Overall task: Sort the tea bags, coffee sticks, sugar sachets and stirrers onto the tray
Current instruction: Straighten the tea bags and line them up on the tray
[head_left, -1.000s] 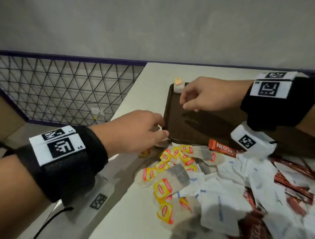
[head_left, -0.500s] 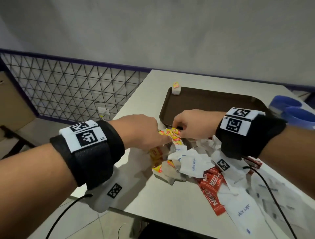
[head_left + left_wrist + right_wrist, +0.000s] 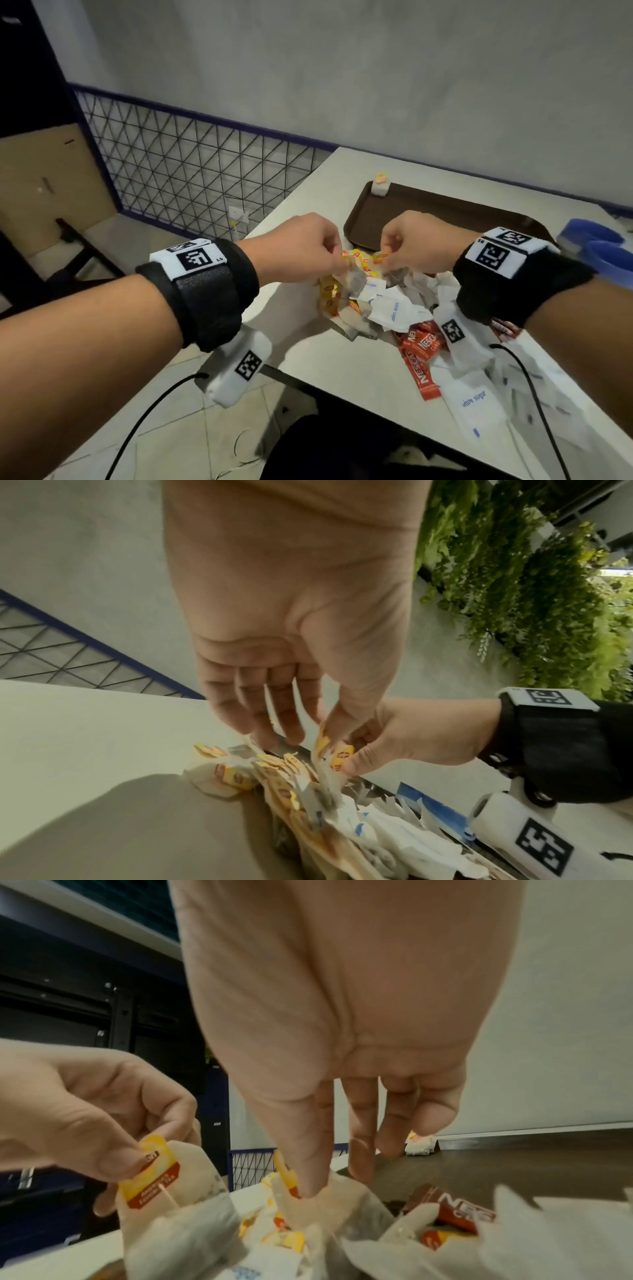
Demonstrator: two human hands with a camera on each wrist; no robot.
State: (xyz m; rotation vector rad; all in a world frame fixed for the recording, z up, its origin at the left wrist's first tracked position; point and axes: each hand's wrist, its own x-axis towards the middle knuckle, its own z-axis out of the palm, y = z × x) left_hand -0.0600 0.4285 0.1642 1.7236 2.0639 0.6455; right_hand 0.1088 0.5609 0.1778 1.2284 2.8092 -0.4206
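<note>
A heap of yellow-tagged tea bags [image 3: 330, 291], white sugar sachets [image 3: 394, 308] and red coffee sticks [image 3: 419, 356] lies on the white table, in front of the brown tray [image 3: 445, 212]. One tea bag [image 3: 380, 183] rests on the tray's far left corner. My left hand [image 3: 337, 263] pinches a tea bag by its yellow tag [image 3: 150, 1164] just above the heap. Close beside it, my right hand [image 3: 387, 257] pinches another tea bag [image 3: 342, 754] between thumb and forefinger. No stirrers are in view.
Blue plastic containers [image 3: 599, 246] stand at the table's right edge beside the tray. The table's left edge [image 3: 274, 219] drops off toward a wire-mesh railing [image 3: 191, 164]. More sugar sachets [image 3: 476, 401] lie at the near right. Black cables hang from both wrist cameras.
My right hand came back from the tray's far corner, my left from the tray's near edge. Both now hold tea bags over the heap, lifted a little. The head view pulled back.
</note>
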